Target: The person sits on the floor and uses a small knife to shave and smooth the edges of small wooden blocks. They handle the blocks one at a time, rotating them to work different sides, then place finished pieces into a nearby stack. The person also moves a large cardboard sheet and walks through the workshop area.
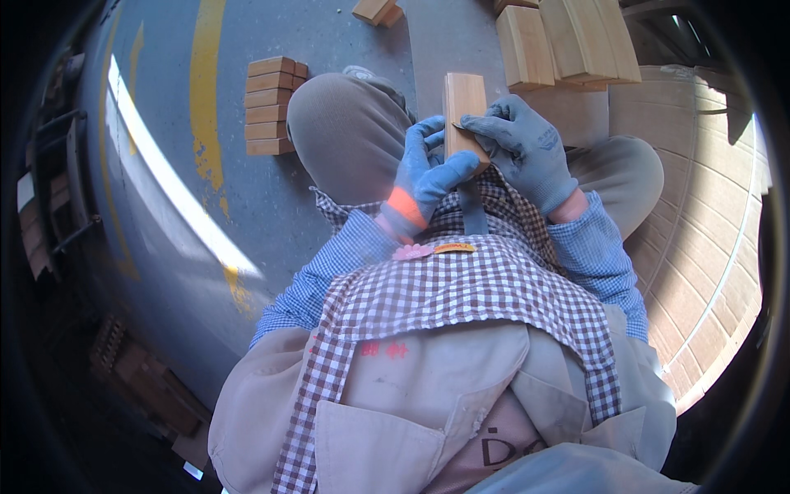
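Upright over my lap is a light-brown wooden block [467, 99], long and with a grooved side edge. My left hand [432, 165], in a blue glove with an orange cuff, grips its lower part between thumb and fingers. In a grey glove, my right hand [522, 144] is closed at the block's right side. A small dark pointed thing [457, 126] shows at its fingertips against the block's face; its kind is mostly hidden by the glove. Below the block, a flat grey strip [472, 210] lies over my checked apron [461, 288].
Left of my knee stands a stack of wooden blocks [269, 107] on the grey floor. Larger wooden pieces [568, 41] sit at the far right, and another block [375, 10] lies at the top. Cardboard [699, 206] spreads along my right side. Yellow lines mark the floor.
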Demonstrator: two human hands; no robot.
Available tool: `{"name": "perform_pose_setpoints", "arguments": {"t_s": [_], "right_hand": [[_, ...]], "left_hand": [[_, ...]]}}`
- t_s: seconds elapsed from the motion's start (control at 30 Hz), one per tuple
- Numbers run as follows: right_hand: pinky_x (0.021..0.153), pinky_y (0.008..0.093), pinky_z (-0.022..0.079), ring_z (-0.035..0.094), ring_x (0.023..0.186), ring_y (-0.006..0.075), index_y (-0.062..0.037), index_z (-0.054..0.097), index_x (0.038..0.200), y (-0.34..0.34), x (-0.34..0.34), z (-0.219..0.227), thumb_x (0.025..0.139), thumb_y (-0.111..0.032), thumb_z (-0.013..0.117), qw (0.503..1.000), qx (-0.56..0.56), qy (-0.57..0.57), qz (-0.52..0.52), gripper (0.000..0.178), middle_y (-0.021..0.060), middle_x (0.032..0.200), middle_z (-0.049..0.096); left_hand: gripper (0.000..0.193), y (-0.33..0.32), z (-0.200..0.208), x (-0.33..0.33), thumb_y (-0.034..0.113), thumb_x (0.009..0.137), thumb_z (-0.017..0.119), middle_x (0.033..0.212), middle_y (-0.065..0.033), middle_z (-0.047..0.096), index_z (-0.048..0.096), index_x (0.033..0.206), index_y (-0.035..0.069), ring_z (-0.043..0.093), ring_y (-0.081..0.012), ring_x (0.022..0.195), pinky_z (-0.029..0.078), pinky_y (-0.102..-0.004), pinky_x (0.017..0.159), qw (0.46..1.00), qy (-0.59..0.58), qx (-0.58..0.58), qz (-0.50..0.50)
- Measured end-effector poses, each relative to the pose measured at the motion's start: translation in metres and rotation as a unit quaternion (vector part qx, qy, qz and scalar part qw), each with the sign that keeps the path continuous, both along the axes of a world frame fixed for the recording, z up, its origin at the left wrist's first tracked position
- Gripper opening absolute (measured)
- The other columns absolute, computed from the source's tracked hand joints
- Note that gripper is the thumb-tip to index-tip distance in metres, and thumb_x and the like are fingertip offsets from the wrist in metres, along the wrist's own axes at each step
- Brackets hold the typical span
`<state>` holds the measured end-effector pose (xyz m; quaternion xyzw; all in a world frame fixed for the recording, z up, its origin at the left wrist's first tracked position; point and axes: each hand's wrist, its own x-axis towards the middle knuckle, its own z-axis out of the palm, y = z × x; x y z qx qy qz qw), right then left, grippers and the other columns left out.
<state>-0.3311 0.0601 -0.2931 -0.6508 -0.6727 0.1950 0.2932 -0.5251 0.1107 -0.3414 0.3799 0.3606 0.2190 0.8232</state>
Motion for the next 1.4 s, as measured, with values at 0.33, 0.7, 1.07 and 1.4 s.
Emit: {"name": "perform_pose_setpoints", "arguments": {"t_s": [0.33, 0.7, 1.07, 1.4], "right_hand": [[0.076, 0.0378, 0.056, 0.069, 0.083, 0.0303, -0.0060, 0.068, 0.110, 0.002, -0.011, 0.011, 0.095, -0.013, 0.062, 0.971, -0.064, 0.229, -0.002, 0.018, 0.0143, 0.096, 0.070], [0.065, 0.0266, 0.054, 0.067, 0.075, 0.0132, -0.0035, 0.063, 0.112, 0.009, 0.001, -0.016, 0.103, -0.018, 0.058, 0.904, -0.064, 0.379, -0.187, 0.018, 0.0081, 0.102, 0.070], [0.080, 0.0249, 0.056, 0.067, 0.093, 0.0127, -0.0020, 0.060, 0.119, -0.009, -0.008, -0.041, 0.107, -0.020, 0.051, 0.789, -0.086, 0.556, -0.246, 0.024, 0.0073, 0.111, 0.068], [0.090, 0.0285, 0.056, 0.068, 0.099, 0.0146, -0.0011, 0.060, 0.120, -0.022, -0.012, -0.017, 0.108, -0.027, 0.050, 0.806, -0.023, 0.557, -0.198, 0.031, 0.0098, 0.110, 0.069]], "left_hand": [[0.077, 0.003, 0.003, 0.002, 0.017, 0.086, 0.074, 0.128, -0.0201, 0.057, 0.027, 0.144, 0.002, 0.062, -0.0272, 0.115, 0.054, -0.0396, 0.099, 1.000, 0.017, -0.021, -0.011], [0.072, 0.002, -0.001, 0.000, 0.013, 0.089, 0.072, 0.134, -0.0215, 0.053, 0.027, 0.144, 0.004, 0.059, -0.0273, 0.118, 0.052, -0.0404, 0.101, 0.999, 0.020, -0.035, -0.007], [0.067, 0.010, 0.007, 0.005, 0.020, 0.088, 0.073, 0.131, -0.0196, 0.052, 0.032, 0.138, 0.004, 0.058, -0.0278, 0.118, 0.050, -0.0413, 0.103, 0.994, 0.025, -0.106, 0.017], [0.081, 0.009, 0.011, 0.021, 0.009, 0.070, 0.089, 0.127, -0.0143, 0.053, 0.038, 0.133, 0.002, 0.056, -0.0240, 0.120, 0.049, -0.0359, 0.100, 0.959, 0.069, 0.274, 0.002]]}}
